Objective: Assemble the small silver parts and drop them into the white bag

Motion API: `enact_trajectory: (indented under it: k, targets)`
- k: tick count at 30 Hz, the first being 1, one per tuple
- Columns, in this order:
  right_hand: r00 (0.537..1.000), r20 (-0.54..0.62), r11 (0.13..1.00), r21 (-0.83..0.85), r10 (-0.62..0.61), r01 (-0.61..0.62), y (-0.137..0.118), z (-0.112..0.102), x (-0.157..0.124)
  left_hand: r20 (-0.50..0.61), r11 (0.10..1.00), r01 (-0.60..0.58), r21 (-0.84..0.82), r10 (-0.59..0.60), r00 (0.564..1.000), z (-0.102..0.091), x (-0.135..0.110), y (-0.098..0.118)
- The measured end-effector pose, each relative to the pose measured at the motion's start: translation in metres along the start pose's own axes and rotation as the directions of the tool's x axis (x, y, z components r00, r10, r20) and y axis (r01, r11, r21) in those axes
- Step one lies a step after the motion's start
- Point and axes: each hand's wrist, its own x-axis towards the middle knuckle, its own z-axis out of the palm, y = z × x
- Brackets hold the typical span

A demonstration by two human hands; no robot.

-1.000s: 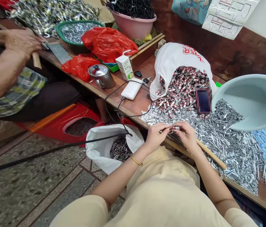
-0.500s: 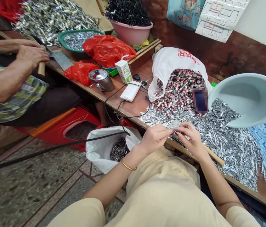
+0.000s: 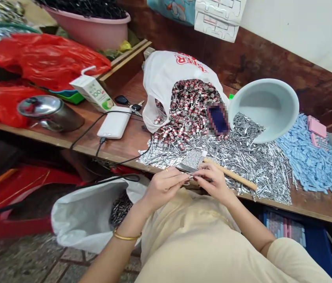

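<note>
Left hand (image 3: 163,185) and right hand (image 3: 214,184) pinching small silvery part (image 3: 191,177) between fingertips near table edge; part shiny, mostly covered, shape unclear. Beyond: wooden handle (image 3: 232,175), loose metal pieces (image 3: 267,167). Farther: red-banded pieces (image 3: 191,96) inside white bag (image 3: 161,68).

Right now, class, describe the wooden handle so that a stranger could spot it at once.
Find the big, pale grey, tilted bowl. From there, cross the heap of silvery metal pieces toward the right hand; beside it slants the wooden handle. Unlike the small shiny pieces around it, it is one long tan rod.
</note>
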Motion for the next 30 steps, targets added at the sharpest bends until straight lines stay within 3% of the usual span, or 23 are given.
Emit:
enact_trajectory:
  k: [1,3,6,9,10,12,14,16,21,26,30]
  targets:
    - [0.998,-0.036,0.996,0.067,0.054,-0.052,0.002,0.006,-0.002,-0.075,0.998,0.047,-0.029,-0.049,0.996,0.006,0.000,0.001]
    - [0.976,-0.108,0.961,0.224,0.187,-0.160,0.006,0.018,-0.005,-0.244,0.976,0.180,-0.121,-0.205,0.948,0.023,-0.001,0.005]
    - [0.950,-0.093,0.915,0.311,0.299,-0.257,0.017,0.018,-0.006,-0.277,0.905,0.313,-0.288,-0.392,0.878,0.042,-0.006,0.007]
    - [0.974,-0.092,0.978,0.010,0.209,-0.209,0.035,-0.026,-0.001,-0.172,0.827,0.437,-0.354,-0.517,0.839,0.039,-0.012,-0.004]
    - [0.968,-0.198,0.967,-0.168,0.155,-0.189,0.043,-0.048,0.002,-0.140,0.795,0.484,-0.365,-0.561,0.816,0.034,-0.013,-0.011]
    - [0.944,-0.321,0.824,-0.512,0.081,-0.245,0.061,-0.090,0.007,-0.107,0.736,0.563,-0.375,-0.638,0.763,0.021,-0.015,-0.025]
    - [0.960,-0.256,0.674,-0.691,0.112,-0.263,0.080,-0.120,0.013,-0.079,0.700,0.611,-0.370,-0.679,0.730,0.012,-0.014,-0.039]
    - [0.969,-0.184,0.589,-0.769,0.168,-0.248,0.096,-0.132,0.017,-0.059,0.682,0.635,-0.363,-0.697,0.715,0.009,-0.012,-0.050]
    - [0.961,-0.099,0.557,-0.797,0.259,-0.232,0.110,-0.132,0.020,-0.017,0.629,0.673,-0.389,-0.735,0.677,0.009,-0.010,-0.060]
    - [0.974,-0.059,0.598,-0.780,0.219,-0.182,0.109,-0.131,0.020,0.062,0.612,0.703,-0.363,-0.737,0.673,-0.002,-0.009,-0.059]
    - [0.967,-0.069,0.616,-0.759,0.245,-0.210,0.108,-0.128,0.025,0.105,0.576,0.721,-0.385,-0.749,0.654,-0.009,-0.008,-0.059]
